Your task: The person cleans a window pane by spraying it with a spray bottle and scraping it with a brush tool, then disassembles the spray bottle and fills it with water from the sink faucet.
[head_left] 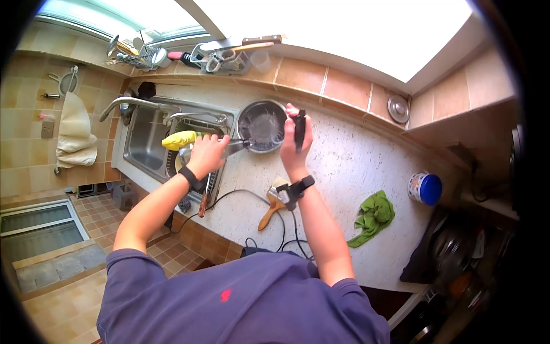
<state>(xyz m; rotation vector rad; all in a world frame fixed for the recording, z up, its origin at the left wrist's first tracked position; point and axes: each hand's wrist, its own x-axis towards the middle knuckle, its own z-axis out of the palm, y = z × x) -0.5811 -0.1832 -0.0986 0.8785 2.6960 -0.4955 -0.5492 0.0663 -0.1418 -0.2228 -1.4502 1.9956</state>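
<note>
My left hand (208,155) is wrapped round a clear bottle (234,148), tilted sideways, its dark neck end over the near left rim of a round pot (262,127). The pot sits on the speckled counter beside the sink; its inside looks shiny, the contents unclear. At the pot's right side, my right hand (297,137) is closed round the black handle (299,131). Just left of my left hand is a yellow item (179,140) over the sink's edge. Black straps with devices are on both wrists.
A steel sink (150,137) with a faucet (129,101) lies left. A brush (269,211) and black cables (283,229) are near the counter's front edge. To the right are a green cloth (375,217) and a blue-lidded tub (425,189). Utensil racks (220,60) line the sill.
</note>
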